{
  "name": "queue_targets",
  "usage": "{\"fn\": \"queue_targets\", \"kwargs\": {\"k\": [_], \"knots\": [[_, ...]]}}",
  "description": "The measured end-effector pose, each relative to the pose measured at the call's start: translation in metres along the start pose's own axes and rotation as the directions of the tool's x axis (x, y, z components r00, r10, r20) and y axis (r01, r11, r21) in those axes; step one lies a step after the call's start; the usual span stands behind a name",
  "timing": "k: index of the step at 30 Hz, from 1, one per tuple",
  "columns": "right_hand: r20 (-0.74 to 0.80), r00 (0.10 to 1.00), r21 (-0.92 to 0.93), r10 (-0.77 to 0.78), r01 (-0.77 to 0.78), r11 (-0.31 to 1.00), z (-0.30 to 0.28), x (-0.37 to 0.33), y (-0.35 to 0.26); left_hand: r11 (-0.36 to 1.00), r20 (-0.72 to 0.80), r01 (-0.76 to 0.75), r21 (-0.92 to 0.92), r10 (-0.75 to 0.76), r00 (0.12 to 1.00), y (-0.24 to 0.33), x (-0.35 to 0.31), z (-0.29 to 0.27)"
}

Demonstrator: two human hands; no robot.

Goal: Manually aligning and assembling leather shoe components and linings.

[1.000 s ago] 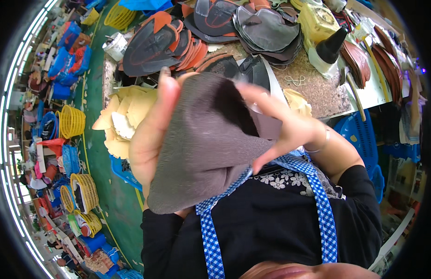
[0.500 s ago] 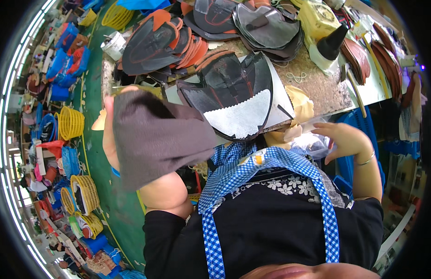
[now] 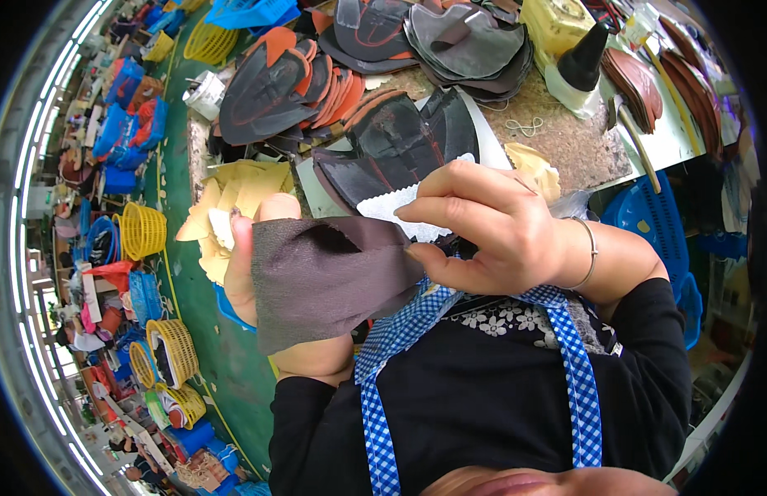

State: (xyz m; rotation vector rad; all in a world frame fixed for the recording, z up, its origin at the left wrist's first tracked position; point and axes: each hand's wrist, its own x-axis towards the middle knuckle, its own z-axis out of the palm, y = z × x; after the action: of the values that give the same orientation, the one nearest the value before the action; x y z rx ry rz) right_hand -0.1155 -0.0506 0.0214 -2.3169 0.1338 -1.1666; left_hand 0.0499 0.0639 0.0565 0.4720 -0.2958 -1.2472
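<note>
My left hand (image 3: 244,277) is closed on a floppy dark brown leather piece (image 3: 329,285), held up in front of the apron. Its fingers are partly hidden behind the piece. My right hand (image 3: 495,227) is at the piece's right end, with the thumb tip against the edge. A gap shows between that thumb and the forefinger. Behind the hands, a black shoe-upper part (image 3: 387,140) with red lines lies on a white board (image 3: 492,136). A white zigzag-edged strip (image 3: 379,207) on this part is half covered by my right hand.
Stacks of black and orange cut parts (image 3: 263,99) and grey parts (image 3: 466,45) stand along the back of the bench. A black-topped bottle (image 3: 583,62) and a wooden-handled tool (image 3: 640,149) are at right. Crumpled yellow paper (image 3: 251,186) lies at left.
My right hand has come in from the right to the leather piece's edge. The left hand has shifted the piece slightly right, and the piece now looks smaller and flatter.
</note>
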Motion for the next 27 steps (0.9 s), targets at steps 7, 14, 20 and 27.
{"fn": "queue_targets", "kwargs": {"k": [7,14,20,27], "knots": [[-0.022,0.999,-0.048,-0.031,0.030,0.998,0.010,0.005,0.003,0.998,0.000,0.021,-0.062,-0.021,1.000,-0.004,0.004,0.022],[0.075,0.964,-0.027,0.256,-0.255,0.967,0.001,-0.002,0.036,0.985,-0.130,-0.103,0.140,0.121,0.984,0.005,0.005,-0.004],[0.366,0.716,0.142,0.594,-0.674,0.725,-0.003,0.002,0.066,0.908,-0.097,0.107,0.405,-0.074,0.993,0.027,0.027,-0.022],[0.715,0.500,0.670,0.488,-0.689,-0.276,0.004,-0.007,0.065,0.480,0.081,-0.064,0.875,-0.015,0.997,0.014,0.050,-0.001]]}}
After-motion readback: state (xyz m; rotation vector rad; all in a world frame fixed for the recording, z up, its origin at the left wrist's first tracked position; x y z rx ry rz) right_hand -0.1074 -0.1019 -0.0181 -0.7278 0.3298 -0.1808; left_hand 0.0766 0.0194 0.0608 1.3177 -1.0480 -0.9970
